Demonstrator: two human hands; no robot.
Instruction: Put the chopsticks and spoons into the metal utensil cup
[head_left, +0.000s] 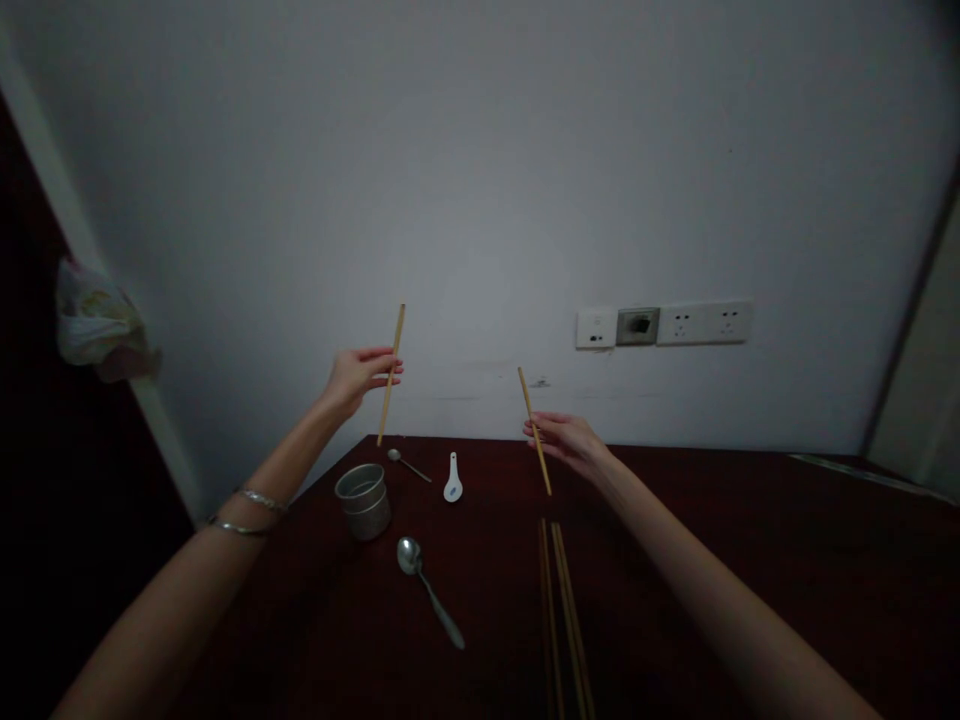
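Spare chopsticks on table; left hand fingers pinch raised chopstick, right hand fingers clamp second chopstick.

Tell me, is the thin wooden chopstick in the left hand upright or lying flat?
Nearly upright: the thin wooden chopstick leans only slightly, pinched in the left hand above the dark red table.

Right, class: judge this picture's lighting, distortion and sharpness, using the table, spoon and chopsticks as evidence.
Head view: dim and underexposed, the dark table almost swallowing the loose chopsticks; its left edge falls to black; the big spoon catches a faint glint; wide-angle bending tilts the white door frame; left hand with left chopstick and right hand with right chopstick show little blur.
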